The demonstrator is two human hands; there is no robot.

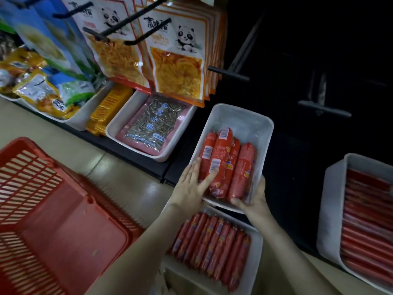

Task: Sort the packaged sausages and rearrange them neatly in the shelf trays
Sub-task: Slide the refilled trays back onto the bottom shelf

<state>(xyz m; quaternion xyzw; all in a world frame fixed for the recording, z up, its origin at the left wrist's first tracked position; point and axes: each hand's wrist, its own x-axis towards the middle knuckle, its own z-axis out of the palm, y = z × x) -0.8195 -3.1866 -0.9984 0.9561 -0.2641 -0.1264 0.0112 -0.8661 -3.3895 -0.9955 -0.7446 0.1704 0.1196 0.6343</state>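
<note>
Sausages (225, 160): fat red tubes w/ barcode labels, in white tray (244, 123).

Centre: upper tray (244, 122), thick sausages (225, 162) side by side in its near half. Left hand (191, 186) flat on leftmost sausages at near-left corner; right hand (253, 201) gripping near-right rim, thumb inside.
Below, nearer: lower tray (256, 252), thin sausages (210, 245) in row across it.
Right, well apart: third tray (329, 209) holding stacked stick packs (368, 220).
Left of upper tray: seed pack (153, 124) in seed tray (114, 124); further left, flat packs (108, 109), then snack-bag tray (80, 116).
Above these: hanging pouches (176, 60).
Near left, before shelf: basket (53, 209).
</note>
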